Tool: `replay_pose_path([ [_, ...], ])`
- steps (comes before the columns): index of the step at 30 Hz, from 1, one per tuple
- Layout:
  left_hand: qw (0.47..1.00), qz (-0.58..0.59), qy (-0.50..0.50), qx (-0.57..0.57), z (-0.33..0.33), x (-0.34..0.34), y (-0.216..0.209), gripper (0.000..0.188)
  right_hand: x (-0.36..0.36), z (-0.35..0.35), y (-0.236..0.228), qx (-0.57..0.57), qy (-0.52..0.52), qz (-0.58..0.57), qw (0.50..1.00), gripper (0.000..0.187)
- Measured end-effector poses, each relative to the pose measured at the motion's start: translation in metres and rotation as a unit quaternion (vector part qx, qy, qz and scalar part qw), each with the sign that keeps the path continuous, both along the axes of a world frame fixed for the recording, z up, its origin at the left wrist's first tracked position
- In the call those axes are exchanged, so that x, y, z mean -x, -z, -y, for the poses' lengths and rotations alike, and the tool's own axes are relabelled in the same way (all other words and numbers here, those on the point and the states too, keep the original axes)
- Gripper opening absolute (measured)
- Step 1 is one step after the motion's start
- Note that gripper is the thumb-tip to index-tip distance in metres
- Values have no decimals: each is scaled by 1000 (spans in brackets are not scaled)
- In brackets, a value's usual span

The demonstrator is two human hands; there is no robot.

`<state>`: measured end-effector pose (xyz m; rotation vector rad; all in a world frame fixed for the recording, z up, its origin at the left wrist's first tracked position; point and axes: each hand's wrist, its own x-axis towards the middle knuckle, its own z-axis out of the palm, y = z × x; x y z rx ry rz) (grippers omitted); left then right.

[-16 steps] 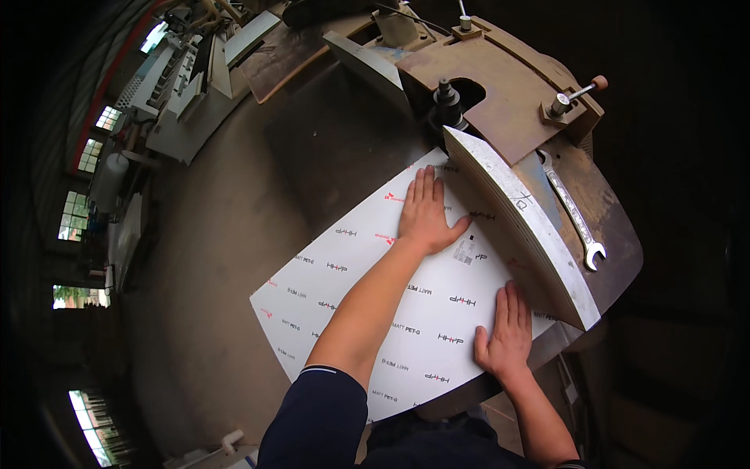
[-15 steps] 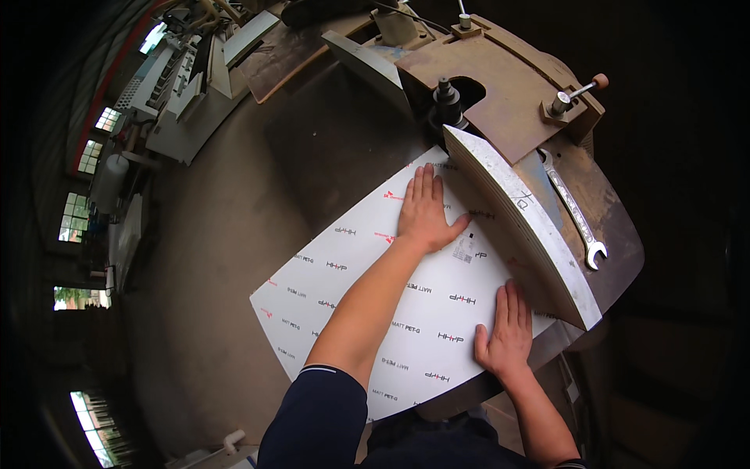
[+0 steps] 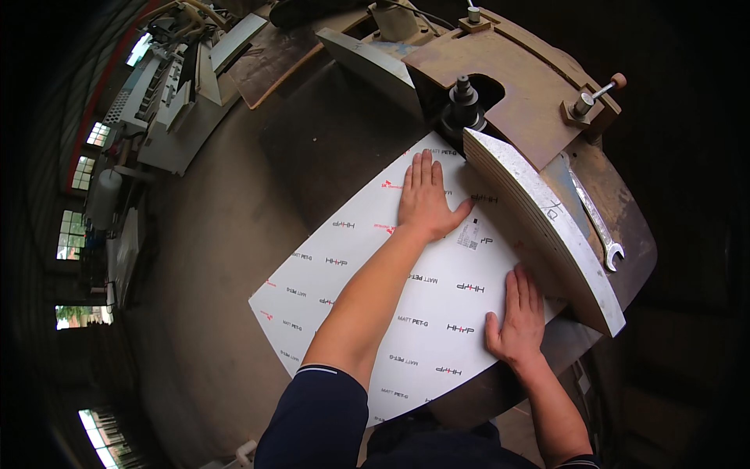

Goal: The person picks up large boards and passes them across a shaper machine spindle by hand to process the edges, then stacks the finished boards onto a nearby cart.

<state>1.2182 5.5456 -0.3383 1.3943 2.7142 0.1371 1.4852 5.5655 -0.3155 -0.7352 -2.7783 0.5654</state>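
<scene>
A white panel [image 3: 433,344] covered in a printed pattern lies flat on the dark machine table. Its right side runs along a thick layered fence board [image 3: 547,211]. My left hand [image 3: 426,203] rests flat on the panel's far part, fingers together and thumb spread. Palm down near the panel's right edge, my right hand [image 3: 519,319] lies beside the fence with its fingers stretched out. A black cutter spindle [image 3: 463,102] stands upright in the gap just past the panel's far corner. Whether the panel touches the cutter cannot be made out.
A second fence board [image 3: 367,56] stands beyond the spindle. Behind the near fence lies an open-ended wrench [image 3: 595,219]. A clamp handle [image 3: 601,87] sticks up from the brown cover plate [image 3: 500,86]. Another machine [image 3: 164,125] stands across the floor at left.
The panel and both hands have slid a little along the fence, toward the far end beside the spindle. The view has shifted slightly, so the machine sits further right.
</scene>
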Motion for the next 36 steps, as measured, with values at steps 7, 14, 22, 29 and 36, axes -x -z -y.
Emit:
replay_pose_path([
  [7,1000,-13,1,5,-3,21,3,96,21,-1,3,-8,7,-16,1000,69],
  [14,1000,-20,-4,21,-6,39,1,95,40,-3,2,-12,15,-43,999,67],
  [22,999,-37,6,-28,-7,66,8,92,65,-3,4,-4,28,-47,999,68],
  [29,999,-39,6,-26,-12,86,9,91,85,-6,9,-11,29,-52,998,68],
  [36,998,-53,3,-34,-15,113,14,92,110,-9,10,-16,25,-63,998,67],
])
